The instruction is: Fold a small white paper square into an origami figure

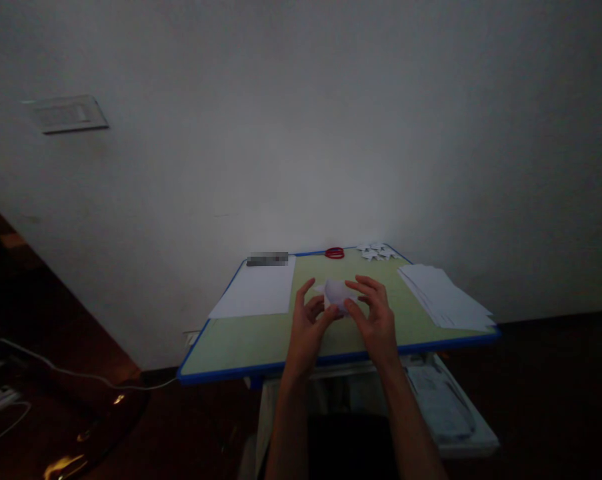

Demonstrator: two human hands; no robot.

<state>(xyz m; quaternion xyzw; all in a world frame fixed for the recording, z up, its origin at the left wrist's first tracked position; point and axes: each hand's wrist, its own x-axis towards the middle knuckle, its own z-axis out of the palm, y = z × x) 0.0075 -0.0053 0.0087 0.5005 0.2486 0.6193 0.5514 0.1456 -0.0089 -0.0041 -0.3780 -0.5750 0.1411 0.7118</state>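
Note:
Between my two hands is a small piece of folded white paper (335,292), raised over the near middle of the green tabletop (245,350). My left hand (309,322) grips its left side and lower edge, thumb in front. On the right side, my right hand (375,312) pinches it, with the thumb low and the fingers along the upper edge. Both thumbs come close together at the paper's bottom. A pointed corner sticks out at its upper left. The exact folds are too dim to make out.
White sheets (261,290) lie at the left, with a blurred dark object (267,259) behind them. Red-handled scissors (335,253) rest at the back edge, beside several folded paper pieces (375,251). A fanned paper stack (445,297) lies right. The wall (331,133) stands directly behind.

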